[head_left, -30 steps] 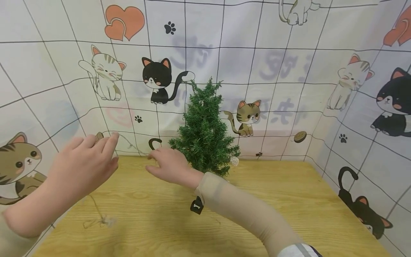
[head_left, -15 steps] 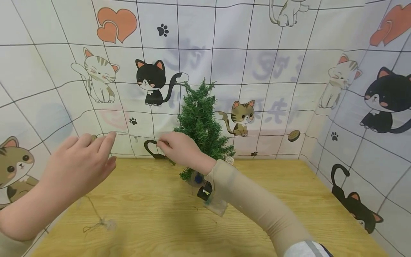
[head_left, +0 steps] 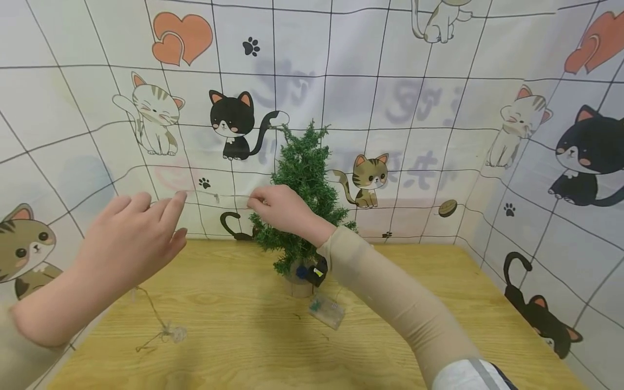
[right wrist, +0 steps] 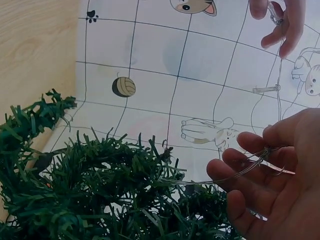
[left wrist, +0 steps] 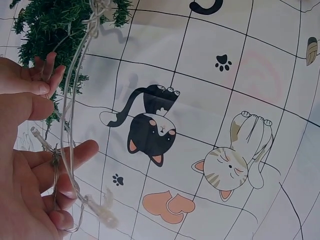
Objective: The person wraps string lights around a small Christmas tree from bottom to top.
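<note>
Thin, clear-wired string of small transparent bulbs (head_left: 216, 197) seen stretched between both hands, just left of the tree. Wire gripped by the left hand (head_left: 131, 238), strands threaded between its partly bent fingers, forefinger extended. Near end pinched between thumb and fingers of the right hand (head_left: 283, 211), held in front of the bushy green artificial tree (head_left: 304, 179); from there strands are run to the branches. Tree stood upright on a yellowish wood-grain table (head_left: 234, 325). Below the left forearm, a tangled clump of clear wire (head_left: 174, 332) noted; contact with tabletop cannot be told. Flat, transparent rectangular object (head_left: 326, 310) laid before the tree. Behind, white gridded cloth (head_left: 356, 38) printed with cats.
</note>
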Tool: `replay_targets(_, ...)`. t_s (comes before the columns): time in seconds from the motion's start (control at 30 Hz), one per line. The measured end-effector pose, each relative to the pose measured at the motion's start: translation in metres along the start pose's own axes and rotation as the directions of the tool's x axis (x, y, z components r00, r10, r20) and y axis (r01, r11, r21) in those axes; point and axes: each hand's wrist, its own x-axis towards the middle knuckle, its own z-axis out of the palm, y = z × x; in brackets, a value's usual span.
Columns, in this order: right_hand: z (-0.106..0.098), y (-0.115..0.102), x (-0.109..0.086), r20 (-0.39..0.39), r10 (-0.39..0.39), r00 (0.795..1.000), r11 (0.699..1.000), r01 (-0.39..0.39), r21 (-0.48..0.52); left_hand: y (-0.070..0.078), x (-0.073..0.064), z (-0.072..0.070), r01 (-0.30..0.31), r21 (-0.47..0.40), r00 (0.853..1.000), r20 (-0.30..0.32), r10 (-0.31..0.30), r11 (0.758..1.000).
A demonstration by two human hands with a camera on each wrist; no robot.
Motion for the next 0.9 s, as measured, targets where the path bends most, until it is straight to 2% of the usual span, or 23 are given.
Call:
replay_targets(0.2, -0.004, 0.000, 0.000, 0.003, 0.028, 1.000, 0.999, -0.028, 0.029, 0.000, 0.001, 0.001, 0.004, -0.005, 1.000, 0.003, -0.004, 1.000)
replay_targets(0.6, -0.012, -0.001, -0.003, -0.062, 0.001, 0.998, 1.000, 0.000, 0.016, 0.004, 0.005, 0.000, 0.013, -0.007, 1.000, -0.001, -0.013, 1.000)
replay_targets(0.8, -0.012, 0.004, -0.015, -0.098, -0.024, 0.995, 0.999, 0.028, 0.041, 0.010, 0.005, 0.001, 0.013, -0.030, 1.000, -0.005, -0.013, 0.999)
replay_targets(0.9, -0.010, 0.010, -0.026, -0.105, -0.074, 0.992, 0.996, 0.078, 0.041, 0.015, 0.004, 0.002, 0.009, -0.047, 1.000, -0.024, -0.010, 0.999)
